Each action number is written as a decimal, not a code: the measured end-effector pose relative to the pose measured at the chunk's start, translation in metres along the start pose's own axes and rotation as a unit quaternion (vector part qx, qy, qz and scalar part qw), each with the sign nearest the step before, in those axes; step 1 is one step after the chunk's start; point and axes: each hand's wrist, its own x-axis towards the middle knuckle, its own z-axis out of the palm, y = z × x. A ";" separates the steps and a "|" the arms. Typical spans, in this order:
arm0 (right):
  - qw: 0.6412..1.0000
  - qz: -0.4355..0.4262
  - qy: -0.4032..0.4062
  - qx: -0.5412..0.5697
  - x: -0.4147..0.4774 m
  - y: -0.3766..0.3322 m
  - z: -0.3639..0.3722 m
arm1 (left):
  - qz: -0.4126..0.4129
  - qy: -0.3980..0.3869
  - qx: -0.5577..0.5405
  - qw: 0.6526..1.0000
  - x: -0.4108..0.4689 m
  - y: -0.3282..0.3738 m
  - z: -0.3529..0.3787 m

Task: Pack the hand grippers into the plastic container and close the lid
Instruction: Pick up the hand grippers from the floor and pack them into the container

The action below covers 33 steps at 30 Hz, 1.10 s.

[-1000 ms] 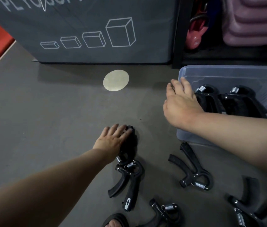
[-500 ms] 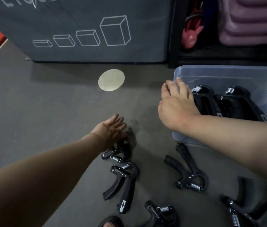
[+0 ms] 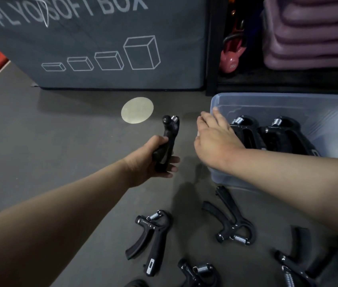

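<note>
Black hand gripper (image 3: 169, 137): steel spring and round knob on top, handles squeezed close. Your left grip (image 3: 153, 160) is wrapped round the handles, with the head sticking out beyond your thumb. It's off the floor now; 0.5 s ago it lay there under your palm. Your right grip (image 3: 215, 141) is loose-fingered, resting on the plastic container (image 3: 278, 98) rim, just right of the held gripper.

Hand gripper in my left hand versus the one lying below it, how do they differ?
The held hand gripper is aloft in the left hand; the floor hand gripper lies flat, untouched. The held one's handles are close together; the floor one's splay wide. Both are black with silver springs.
</note>
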 end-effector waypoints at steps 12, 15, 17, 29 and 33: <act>0.985 -0.069 0.054 0.145 -0.026 0.014 -0.013 | 0.109 -0.093 -0.133 0.981 -0.017 0.033 0.060; 0.961 -0.021 0.055 0.270 -0.038 0.017 -0.022 | 0.135 -0.121 -0.121 0.976 -0.020 0.037 0.074; 0.934 0.020 0.060 0.352 -0.043 0.020 -0.028 | 0.149 -0.139 -0.103 0.974 -0.023 0.040 0.086; 0.818 0.166 0.101 0.542 -0.064 0.079 -0.075 | 0.216 -0.071 0.121 0.966 -0.017 0.039 0.178; 0.830 0.181 0.122 0.514 -0.075 0.118 -0.099 | 0.252 -0.043 0.309 0.916 -0.003 0.041 0.185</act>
